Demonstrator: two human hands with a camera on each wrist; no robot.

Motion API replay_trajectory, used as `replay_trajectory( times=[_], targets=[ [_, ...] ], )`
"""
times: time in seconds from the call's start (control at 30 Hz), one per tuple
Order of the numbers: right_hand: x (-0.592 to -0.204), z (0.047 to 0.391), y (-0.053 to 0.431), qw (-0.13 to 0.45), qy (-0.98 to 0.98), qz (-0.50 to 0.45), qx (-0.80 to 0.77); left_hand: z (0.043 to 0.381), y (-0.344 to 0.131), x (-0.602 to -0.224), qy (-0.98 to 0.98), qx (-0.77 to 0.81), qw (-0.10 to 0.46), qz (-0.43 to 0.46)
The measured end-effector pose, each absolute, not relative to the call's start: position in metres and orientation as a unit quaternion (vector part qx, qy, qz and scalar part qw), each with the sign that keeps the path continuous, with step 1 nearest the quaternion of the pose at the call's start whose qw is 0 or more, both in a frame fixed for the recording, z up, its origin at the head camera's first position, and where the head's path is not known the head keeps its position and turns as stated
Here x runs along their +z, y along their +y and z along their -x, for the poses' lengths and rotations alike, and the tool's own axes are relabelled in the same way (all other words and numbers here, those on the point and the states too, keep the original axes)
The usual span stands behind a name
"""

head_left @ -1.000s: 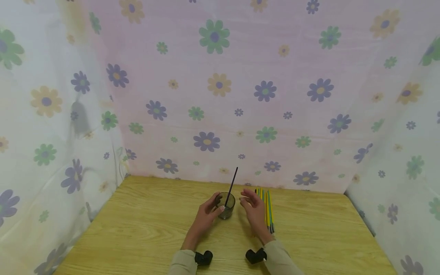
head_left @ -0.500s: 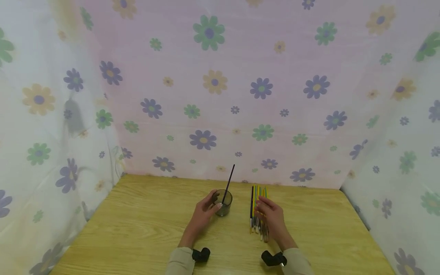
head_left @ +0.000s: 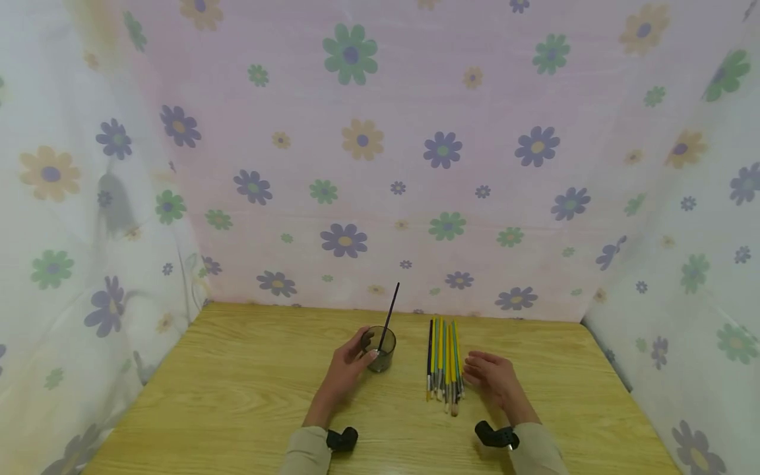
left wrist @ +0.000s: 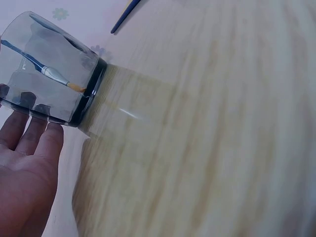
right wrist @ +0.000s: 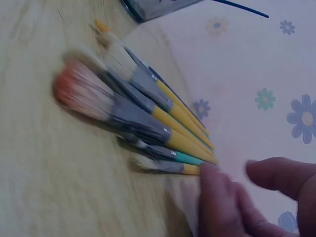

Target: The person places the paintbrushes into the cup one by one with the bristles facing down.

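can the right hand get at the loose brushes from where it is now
Probably yes: the right hand looks empty and is right beside the brushes, with nothing visible in between. The cup in the left hand is on the brushes' other side, so it shouldn't block the way.

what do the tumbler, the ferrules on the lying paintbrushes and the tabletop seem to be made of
Tumbler: smoky, glossy glass or clear plastic; the paintbrush inside shows through.
Ferrules: probably metal, softly shiny; grey with small bright glints.
Tabletop: smooth wood or wood-print laminate; yellowish grain shows, but the look can't settle which.
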State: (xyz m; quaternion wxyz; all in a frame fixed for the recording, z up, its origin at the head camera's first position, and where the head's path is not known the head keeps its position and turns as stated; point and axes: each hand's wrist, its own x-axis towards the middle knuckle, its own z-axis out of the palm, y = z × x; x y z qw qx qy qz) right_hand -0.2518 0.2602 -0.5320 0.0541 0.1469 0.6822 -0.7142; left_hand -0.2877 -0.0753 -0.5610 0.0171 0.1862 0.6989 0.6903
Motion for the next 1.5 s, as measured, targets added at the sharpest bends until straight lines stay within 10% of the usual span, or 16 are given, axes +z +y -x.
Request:
replay_trajectory(
  times=[1.5],
  targets=[
    [-0.524,0.279,0.255,-0.004,0.879,-0.108,-0.464,0.284,-0.076,-0.562,0.697,0.691,0.021,-0.189]
  ],
)
